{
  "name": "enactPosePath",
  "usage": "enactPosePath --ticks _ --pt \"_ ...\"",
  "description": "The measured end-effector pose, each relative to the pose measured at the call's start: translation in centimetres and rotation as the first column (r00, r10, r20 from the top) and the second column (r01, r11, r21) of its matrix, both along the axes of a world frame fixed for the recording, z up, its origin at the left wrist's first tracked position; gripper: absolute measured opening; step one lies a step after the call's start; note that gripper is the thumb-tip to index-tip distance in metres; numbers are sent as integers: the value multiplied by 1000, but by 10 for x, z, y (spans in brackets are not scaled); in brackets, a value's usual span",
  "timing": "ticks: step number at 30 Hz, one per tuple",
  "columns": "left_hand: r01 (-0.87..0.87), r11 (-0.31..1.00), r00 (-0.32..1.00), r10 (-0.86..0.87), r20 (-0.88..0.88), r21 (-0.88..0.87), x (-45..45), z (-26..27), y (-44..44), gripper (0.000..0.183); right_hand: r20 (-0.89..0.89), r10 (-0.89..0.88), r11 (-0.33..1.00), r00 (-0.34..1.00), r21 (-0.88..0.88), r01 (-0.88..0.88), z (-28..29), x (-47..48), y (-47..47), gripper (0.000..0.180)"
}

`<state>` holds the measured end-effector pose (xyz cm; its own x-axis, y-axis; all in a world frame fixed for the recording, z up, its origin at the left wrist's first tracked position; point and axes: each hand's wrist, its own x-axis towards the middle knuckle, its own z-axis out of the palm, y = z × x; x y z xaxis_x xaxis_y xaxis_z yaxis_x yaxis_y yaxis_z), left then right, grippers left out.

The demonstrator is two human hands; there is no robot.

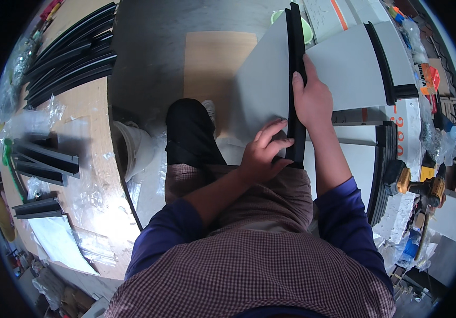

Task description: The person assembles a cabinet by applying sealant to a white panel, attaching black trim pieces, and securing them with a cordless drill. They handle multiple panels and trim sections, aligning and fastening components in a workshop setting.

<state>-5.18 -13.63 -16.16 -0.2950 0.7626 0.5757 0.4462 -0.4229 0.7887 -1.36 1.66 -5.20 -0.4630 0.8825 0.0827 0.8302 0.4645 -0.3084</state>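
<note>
A light grey panel (265,79) stands on edge before me, with a black profile strip (296,47) along its upper edge. My right hand (314,99) rests on the strip, its index finger and thumb laid along the black surface. Nearer my body, my left hand (265,149) has its fingers spread against the strip's left side and the panel. Whether either hand grips the strip firmly is hard to tell. To the right lies another grey panel (343,67) with a black strip (381,63) across it.
A wooden table (96,99) at left bears black profiles (73,59), shorter channel pieces (45,159) and plastic wrap. A white bucket (136,147) stands beside it. At right are stacked black-edged panels (347,159) and a cordless drill (426,187). A wooden board (212,63) lies on the floor.
</note>
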Motion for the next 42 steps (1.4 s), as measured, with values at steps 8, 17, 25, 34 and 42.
enactPosePath --ticks 8,17,25,34,42 --pt "-105 933 994 98 -38 -345 7 -2 2 97 -141 49 999 989 9 -49 -8 3 1 62" --pt "-119 905 990 76 -119 -408 -13 -52 -22 85 -439 107 905 892 -329 -271 -91 62 -23 37" --pt "113 171 988 88 129 -979 -65 -34 -98 63 -539 411 561 736 -486 -670 -106 56 -109 84" --pt "261 503 912 153 382 -824 -111 75 -44 31 -611 225 533 759 -575 -621 -110 60 -97 65" --pt "-18 438 829 509 232 -899 -90 119 67 47 -701 75 739 709 -438 -512 -117 26 -11 52"
